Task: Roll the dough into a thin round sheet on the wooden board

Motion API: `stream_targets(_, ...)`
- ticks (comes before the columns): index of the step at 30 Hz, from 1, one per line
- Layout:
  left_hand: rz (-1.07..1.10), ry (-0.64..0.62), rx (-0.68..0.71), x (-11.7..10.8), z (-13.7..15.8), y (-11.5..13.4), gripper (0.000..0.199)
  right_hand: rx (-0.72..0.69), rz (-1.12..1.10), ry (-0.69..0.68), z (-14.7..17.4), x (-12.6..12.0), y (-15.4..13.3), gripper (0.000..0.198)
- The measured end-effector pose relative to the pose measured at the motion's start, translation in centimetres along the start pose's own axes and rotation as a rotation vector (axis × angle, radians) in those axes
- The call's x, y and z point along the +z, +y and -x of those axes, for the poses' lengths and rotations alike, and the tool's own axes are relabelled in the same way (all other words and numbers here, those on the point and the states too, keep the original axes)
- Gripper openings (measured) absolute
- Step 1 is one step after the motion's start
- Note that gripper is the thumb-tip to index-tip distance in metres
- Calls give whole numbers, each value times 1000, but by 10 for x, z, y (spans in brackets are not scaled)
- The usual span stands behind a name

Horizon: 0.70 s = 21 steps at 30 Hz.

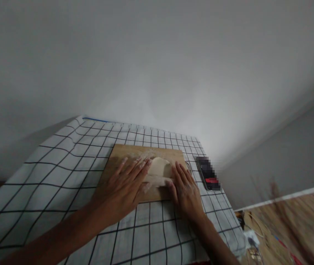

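A flattened piece of pale dough (159,167) lies on a wooden board (124,151) dusted with flour. Along the dough's near side runs a pale raised band (157,180); whether it is a folded edge of dough or a separate thing, I cannot tell. My left hand (126,184) lies palm down at the left of the dough, fingers stretched out, with flour on the fingertips. On the right side, my right hand (184,186) rests with its fingers extended, its thumb by the end of the pale band. The undersides of both hands are hidden.
A white cloth with a black grid (85,162) covers the table. To the right of the board lies a phone-like dark object (208,173), partly pixelated. Walls (146,92) rise behind the table. Cables and small items (252,237) are on the wooden floor at right.
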<state>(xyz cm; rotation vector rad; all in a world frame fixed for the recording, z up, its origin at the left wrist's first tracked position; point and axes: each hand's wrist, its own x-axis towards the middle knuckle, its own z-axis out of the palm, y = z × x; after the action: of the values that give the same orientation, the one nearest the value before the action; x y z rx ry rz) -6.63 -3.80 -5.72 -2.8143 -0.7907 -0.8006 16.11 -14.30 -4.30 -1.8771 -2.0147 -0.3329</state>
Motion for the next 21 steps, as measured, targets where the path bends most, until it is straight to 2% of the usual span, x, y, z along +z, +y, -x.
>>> stream_targets(4,4,-45,-70,7,-21,-12,56,2,16,-55,-55,5,25,43)
stream_targets(7,5,-75,-166,17,-43,-32,52,-22,28,-129,-109,17,43,47)
stream_targets(10,-15,-76,-287,28,-61,-56,48,-167,26,-222,-160,34,56,44)
stream_targets(13,-68,-76,-331,35,-73,-73,44,-330,14,-316,-198,52,63,36)
stream_targets(16,-120,-63,-378,40,-81,-79,45,-438,-3,-353,-215,66,67,31)
stream_targets(18,-129,-76,-394,41,-83,-79,46,-527,-2,-371,-214,70,71,28)
stream_targets(20,-116,-87,-398,43,-82,-77,46,-521,-2,-356,-204,71,73,28)
stream_targets(21,-107,-85,-394,43,-80,-76,46,-458,-5,-333,-197,70,74,29)
